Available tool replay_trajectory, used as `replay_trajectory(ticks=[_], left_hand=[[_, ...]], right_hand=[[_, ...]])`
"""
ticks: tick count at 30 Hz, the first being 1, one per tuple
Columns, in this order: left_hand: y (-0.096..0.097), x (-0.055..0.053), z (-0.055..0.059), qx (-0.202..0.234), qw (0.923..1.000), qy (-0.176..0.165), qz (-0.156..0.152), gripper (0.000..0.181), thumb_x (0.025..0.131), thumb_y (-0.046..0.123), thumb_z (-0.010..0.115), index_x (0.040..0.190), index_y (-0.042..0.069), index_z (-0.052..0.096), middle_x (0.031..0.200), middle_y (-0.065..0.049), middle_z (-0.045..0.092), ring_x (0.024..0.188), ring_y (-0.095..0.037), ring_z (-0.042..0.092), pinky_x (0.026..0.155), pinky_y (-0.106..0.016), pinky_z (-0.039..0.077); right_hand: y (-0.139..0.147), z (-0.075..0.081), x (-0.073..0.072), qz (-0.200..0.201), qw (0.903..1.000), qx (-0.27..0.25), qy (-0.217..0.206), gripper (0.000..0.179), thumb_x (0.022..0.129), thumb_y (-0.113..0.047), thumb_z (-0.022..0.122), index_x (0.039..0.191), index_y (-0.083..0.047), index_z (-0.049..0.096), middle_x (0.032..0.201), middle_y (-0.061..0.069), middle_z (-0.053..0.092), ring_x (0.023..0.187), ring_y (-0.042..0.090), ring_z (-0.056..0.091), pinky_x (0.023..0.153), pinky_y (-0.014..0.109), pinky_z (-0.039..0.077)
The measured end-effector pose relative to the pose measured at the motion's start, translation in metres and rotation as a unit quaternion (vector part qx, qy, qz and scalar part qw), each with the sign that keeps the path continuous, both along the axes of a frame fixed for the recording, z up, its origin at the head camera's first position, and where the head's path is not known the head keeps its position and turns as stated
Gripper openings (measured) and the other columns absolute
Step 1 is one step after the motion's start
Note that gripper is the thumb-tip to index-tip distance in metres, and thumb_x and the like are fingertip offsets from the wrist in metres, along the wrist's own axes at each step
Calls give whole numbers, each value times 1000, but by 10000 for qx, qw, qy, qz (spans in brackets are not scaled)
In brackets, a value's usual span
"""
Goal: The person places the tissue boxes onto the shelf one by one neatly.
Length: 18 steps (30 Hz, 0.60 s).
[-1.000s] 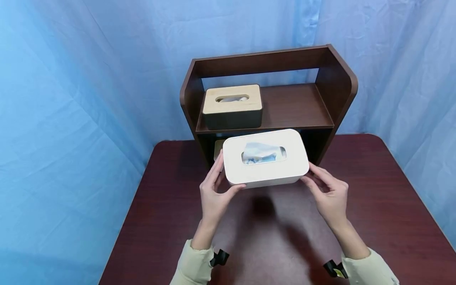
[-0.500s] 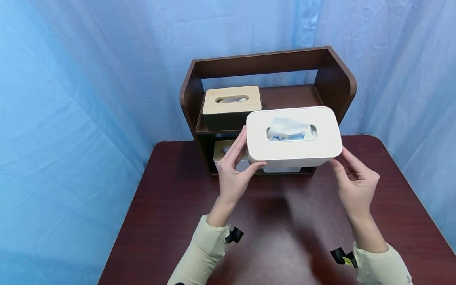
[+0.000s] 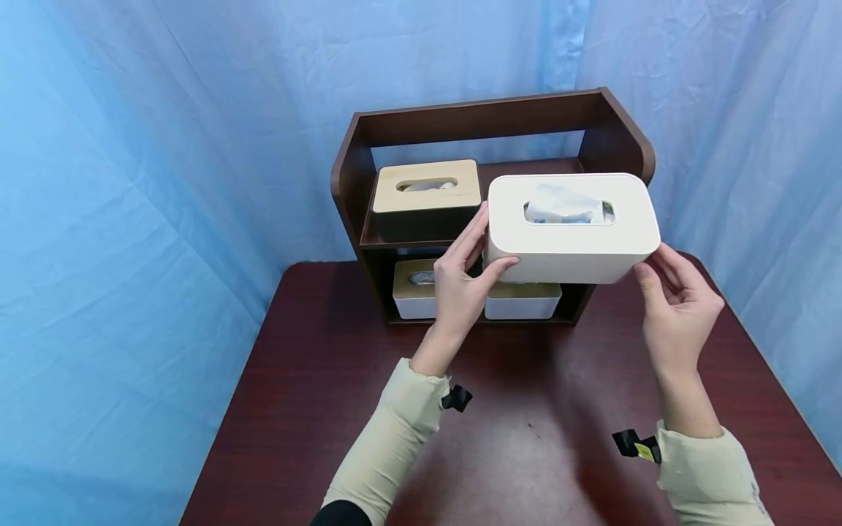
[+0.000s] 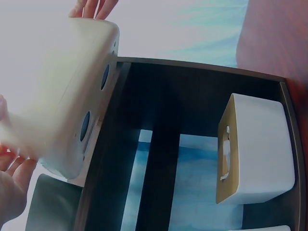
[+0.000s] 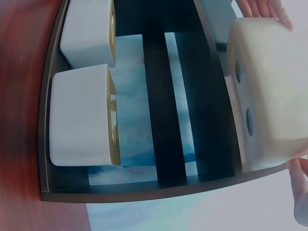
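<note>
A white tissue box (image 3: pixel 572 264), with tissue showing in its oval slot, is held up level between both hands in front of the shelf's upper right side. My left hand (image 3: pixel 459 288) grips its left end, thumb on the front face. On the right end, my right hand (image 3: pixel 680 314) holds the lower corner between thumb and fingers. Dark oval spots show on the underside of the box (image 4: pixel 72 91) in the left wrist view. From the right wrist view, the box (image 5: pixel 279 86) overlaps the upper board's edge; whether they touch, I cannot tell.
A dark brown two-tier shelf (image 3: pixel 483 124) stands at the table's back. Its upper left bears a black tissue box (image 3: pixel 427 223) with a wooden lid. Below are two white wooden-lidded boxes, left (image 3: pixel 414 307) and right (image 3: pixel 522 307). Blue curtains (image 3: pixel 230 131) surround the table (image 3: pixel 316 380).
Both hands have carried the white tissue box up and to the right, from before the lower tier to the upper tier's right side. The lower boxes have come into view.
</note>
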<state>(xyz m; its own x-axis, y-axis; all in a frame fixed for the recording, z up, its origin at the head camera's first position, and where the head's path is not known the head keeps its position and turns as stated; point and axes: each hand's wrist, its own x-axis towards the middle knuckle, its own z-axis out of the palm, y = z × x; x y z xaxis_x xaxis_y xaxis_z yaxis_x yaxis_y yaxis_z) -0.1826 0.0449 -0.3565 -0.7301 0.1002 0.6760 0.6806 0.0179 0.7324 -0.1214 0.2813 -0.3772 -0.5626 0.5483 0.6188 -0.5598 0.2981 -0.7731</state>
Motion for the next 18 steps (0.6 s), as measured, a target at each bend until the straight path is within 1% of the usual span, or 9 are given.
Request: replay_trajectory(ticks=[5,9,12,14,16,18], left_hand=[[4,-9,0,-80,9997,-150,154,63,84,10,78,142,4,54,149,-10,53,137,-17,52,105,-27,49],[5,-13,3,-175,9989,-251,348,64,83,13,79,141,4,55,148,-9,55,136,-14,52,103,-22,49],[6,-14,6,-238,9982,-205,509,63,82,16,81,140,4,57,145,-9,58,134,-14,55,101,-21,51],[6,-15,8,-282,9974,-110,658,61,82,18,81,137,4,59,141,-9,61,131,-15,58,98,-20,52],[8,-16,10,-304,9962,-22,818,57,82,20,82,132,4,62,132,-11,63,124,-17,61,95,-19,54],[10,-17,12,-368,9946,38,974,51,82,21,82,125,4,63,123,-12,62,117,-18,61,93,-18,55]], right_hand=[[3,2,-8,-149,9997,77,-200,30,87,-1,73,117,3,71,109,-4,75,102,5,72,88,13,55],[3,7,-14,-129,9996,-56,-234,29,86,-1,75,114,3,72,106,-6,75,99,5,72,86,11,55],[1,11,-17,-112,9996,-200,-134,27,86,1,74,113,5,70,104,-4,75,96,6,71,83,10,55],[-2,14,-19,-163,9997,-201,29,24,86,2,73,109,6,69,103,-4,73,93,8,70,79,11,55],[-4,17,-22,-319,9993,-57,180,21,86,0,74,103,11,67,101,-7,69,91,9,67,75,11,54],[-7,19,-24,-484,9984,136,271,22,86,-1,74,99,15,65,100,-10,65,91,9,63,71,9,52]])
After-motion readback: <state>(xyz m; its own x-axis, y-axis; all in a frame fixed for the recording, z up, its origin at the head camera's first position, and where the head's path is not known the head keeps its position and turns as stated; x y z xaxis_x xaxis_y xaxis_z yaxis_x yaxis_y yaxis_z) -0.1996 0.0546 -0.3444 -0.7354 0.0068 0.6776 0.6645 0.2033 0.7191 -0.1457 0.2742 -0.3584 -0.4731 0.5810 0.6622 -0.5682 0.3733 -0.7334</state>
